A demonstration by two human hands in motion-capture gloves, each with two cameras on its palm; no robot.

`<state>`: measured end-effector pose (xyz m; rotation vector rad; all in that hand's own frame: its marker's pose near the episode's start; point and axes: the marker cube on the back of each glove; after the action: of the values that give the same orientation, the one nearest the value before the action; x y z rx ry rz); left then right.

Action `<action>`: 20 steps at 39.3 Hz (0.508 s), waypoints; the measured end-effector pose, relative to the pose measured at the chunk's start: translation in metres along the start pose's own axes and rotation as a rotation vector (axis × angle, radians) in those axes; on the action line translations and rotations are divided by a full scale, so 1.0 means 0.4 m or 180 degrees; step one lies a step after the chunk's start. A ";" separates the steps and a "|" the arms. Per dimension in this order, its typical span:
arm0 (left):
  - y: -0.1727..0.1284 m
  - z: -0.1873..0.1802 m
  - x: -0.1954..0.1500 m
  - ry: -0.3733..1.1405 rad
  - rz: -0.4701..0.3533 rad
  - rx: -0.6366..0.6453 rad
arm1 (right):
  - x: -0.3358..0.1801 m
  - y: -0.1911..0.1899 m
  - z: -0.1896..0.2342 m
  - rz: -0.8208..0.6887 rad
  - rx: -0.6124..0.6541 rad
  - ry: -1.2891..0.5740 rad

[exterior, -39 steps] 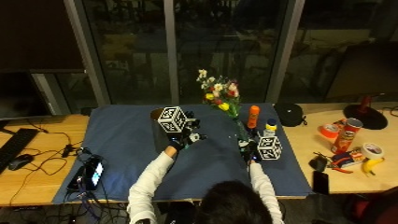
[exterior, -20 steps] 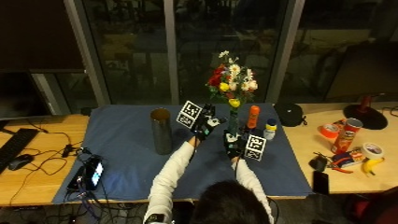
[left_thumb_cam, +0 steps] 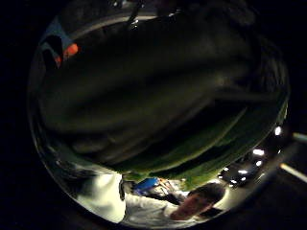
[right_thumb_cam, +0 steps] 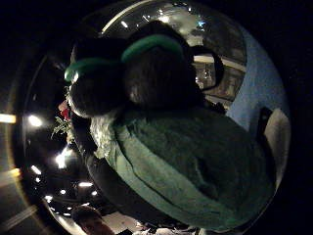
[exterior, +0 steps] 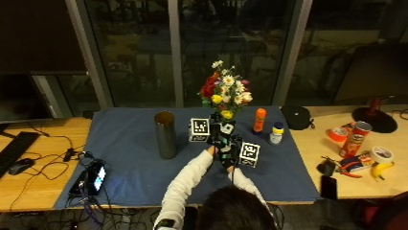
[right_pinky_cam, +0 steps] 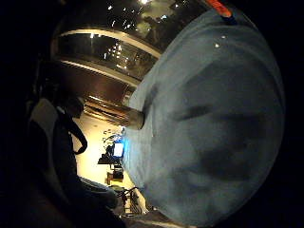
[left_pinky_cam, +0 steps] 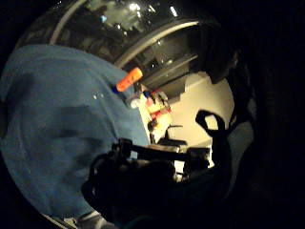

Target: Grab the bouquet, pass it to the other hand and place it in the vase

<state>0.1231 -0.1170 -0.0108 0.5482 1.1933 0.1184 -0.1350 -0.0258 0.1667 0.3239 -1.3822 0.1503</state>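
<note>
From the outside view, the bouquet stands upright above the tabletop, mid-handover: the left hand and right hand both wrap its stems. Next, one hand must release and the other carry it to the vase, well apart. Both thumb-side palm views show green wrapping close against each palm

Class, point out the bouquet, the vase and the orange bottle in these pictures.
bouquet [exterior: 224, 91], outside view, on the flower heads.
vase [exterior: 165, 135], outside view, on its side wall, mid-height.
orange bottle [exterior: 259, 120], outside view, on its body.
</note>
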 end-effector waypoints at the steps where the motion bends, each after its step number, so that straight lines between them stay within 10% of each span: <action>1: 0.004 -0.006 -0.004 -0.0060 -0.0138 0.0054 | -0.001 -0.001 0.003 -0.0206 -0.0031 0.0033; 10: -0.066 -0.074 0.025 -0.0264 -0.0033 0.0347 | 0.080 -0.049 -0.008 -0.1059 -0.0370 0.0394; 15: -0.147 -0.127 0.122 -0.0012 0.0544 0.0519 | 0.064 -0.059 -0.038 -0.1104 -0.0455 0.0386; 20: -0.216 -0.219 0.181 -0.0406 0.0199 0.0827 | 0.013 -0.072 -0.060 -0.1381 -0.0733 0.0266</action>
<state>0.0545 -0.1348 -0.1346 0.8094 1.0736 -0.0193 -0.1032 -0.0462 0.1642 0.4113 -1.2034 -0.3478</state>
